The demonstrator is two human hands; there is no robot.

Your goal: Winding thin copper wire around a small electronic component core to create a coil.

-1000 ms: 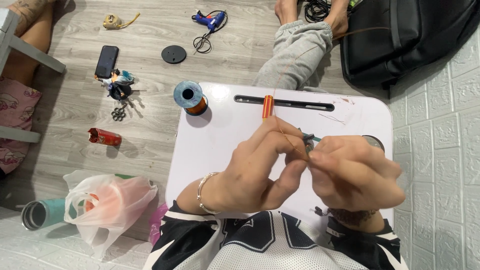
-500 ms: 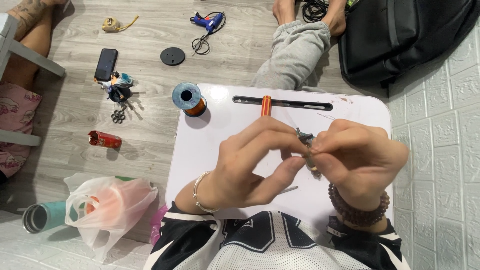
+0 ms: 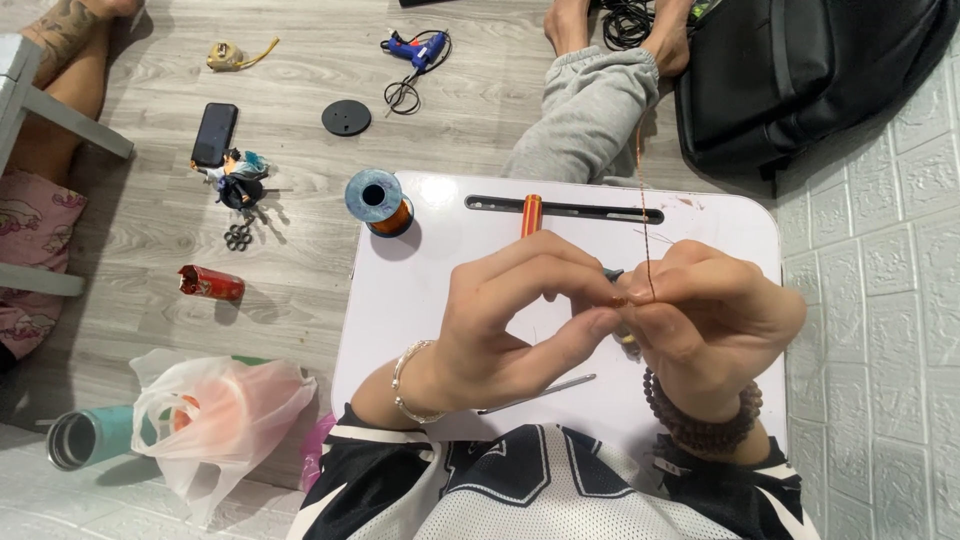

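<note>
Over a small white lap table (image 3: 420,300), my left hand (image 3: 510,320) and my right hand (image 3: 715,320) meet fingertip to fingertip. Both pinch a thin copper wire (image 3: 645,235) that runs straight up from the fingers. A small dark piece sits between the fingertips, mostly hidden. A spool of copper wire (image 3: 378,202) stands at the table's far left corner. An orange cylinder (image 3: 531,214) rests in the table's dark slot. A thin metal rod (image 3: 545,392) lies on the table under my left wrist.
On the wooden floor lie a phone (image 3: 214,134), a key bunch (image 3: 238,185), a black disc (image 3: 346,117), a blue glue gun (image 3: 418,48), a red can (image 3: 211,283), a plastic bag (image 3: 215,415) and a teal bottle (image 3: 88,436). Another person's grey-trousered leg (image 3: 590,105) and a black backpack (image 3: 810,70) sit beyond the table.
My hands shifted slightly and my right wrist turned, showing a bead bracelet. The copper wire now stands upright above my fingers.
</note>
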